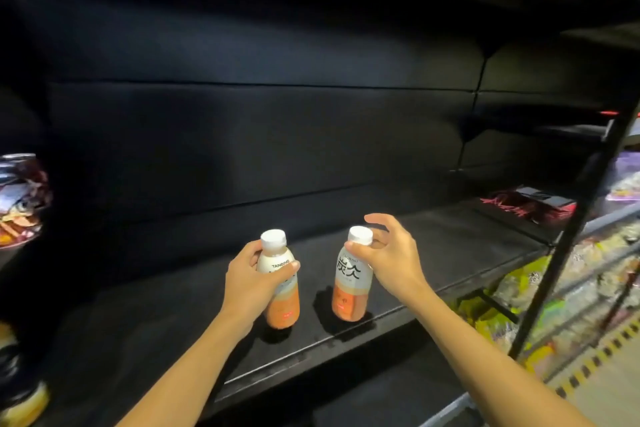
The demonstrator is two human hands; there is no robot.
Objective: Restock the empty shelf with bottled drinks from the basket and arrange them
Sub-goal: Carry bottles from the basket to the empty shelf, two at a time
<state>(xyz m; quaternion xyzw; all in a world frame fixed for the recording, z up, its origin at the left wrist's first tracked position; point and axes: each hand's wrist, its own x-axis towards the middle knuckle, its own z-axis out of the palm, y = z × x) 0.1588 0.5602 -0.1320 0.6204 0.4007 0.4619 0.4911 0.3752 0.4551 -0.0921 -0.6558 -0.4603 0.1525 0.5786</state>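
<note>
The scene is dominated by a wide black shelf point(433, 253), backed by dark panels and almost bare, so that room is left for a whole row of drinks; stocking appears to be only at its start. At the far right of the same board some flat black and red packets point(526, 206) are lying, well apart from the working area, and on the tiers below and to the right bright snack bags point(519, 291) are seen. More bagged goods point(20, 198) are glimpsed at the left edge. The basket named in the task is not seen in this view. Two bottles are stood upright near the front lip of the shelf, close together but not touching, presumably so that a neat front row is begun. The left bottle point(282, 295) is grasped around its shoulder by the left hand point(249, 282), the fingers and thumb being curled round it, a hold suited to steadying or sliding it. The right bottle point(351, 284) is pinched at its white cap point(360, 235) by the right hand point(388, 256), the remaining fingers being lifted clear; such a grip is judged fit for turning the printed label to face outward.
</note>
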